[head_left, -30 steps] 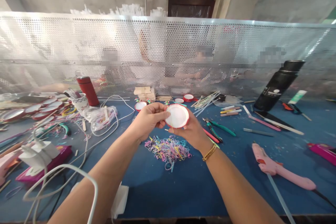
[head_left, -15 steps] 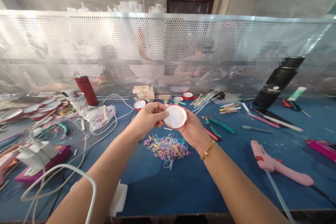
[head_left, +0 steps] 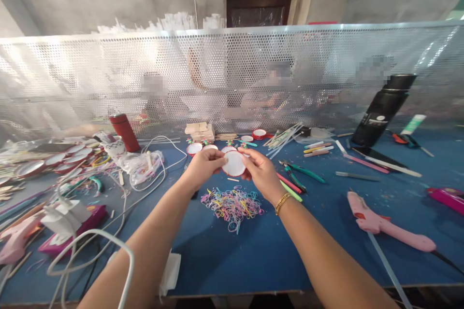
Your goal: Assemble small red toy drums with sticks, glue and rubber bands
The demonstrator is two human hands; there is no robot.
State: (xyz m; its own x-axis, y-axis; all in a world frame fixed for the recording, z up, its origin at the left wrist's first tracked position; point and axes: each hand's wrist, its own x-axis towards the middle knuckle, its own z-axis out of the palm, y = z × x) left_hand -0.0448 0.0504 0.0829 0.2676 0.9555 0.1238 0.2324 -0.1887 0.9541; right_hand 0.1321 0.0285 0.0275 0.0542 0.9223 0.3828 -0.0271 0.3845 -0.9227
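Note:
Both of my hands hold one round white lid with a red rim [head_left: 234, 163] above the blue table [head_left: 253, 256]. My left hand [head_left: 203, 166] pinches its left edge with thumb and fingers. My right hand [head_left: 261, 173], with a gold bracelet on the wrist, grips its right edge, fingers curled round it. Just below the lid a heap of small pastel rubber bands [head_left: 232, 204] lies on the table.
A pink glue gun [head_left: 384, 226] lies at the right, green-handled pliers [head_left: 299, 171] and coloured sticks beyond my right hand. White cables and a charger [head_left: 67, 217] crowd the left, with red-rimmed lids [head_left: 54, 159] and a red flask [head_left: 125, 132]. A perforated metal screen [head_left: 232, 77] closes the far edge; people sit behind it.
The lid and both hands have moved a little farther from me and now look smaller. My right hand has shifted from under the lid to its right edge.

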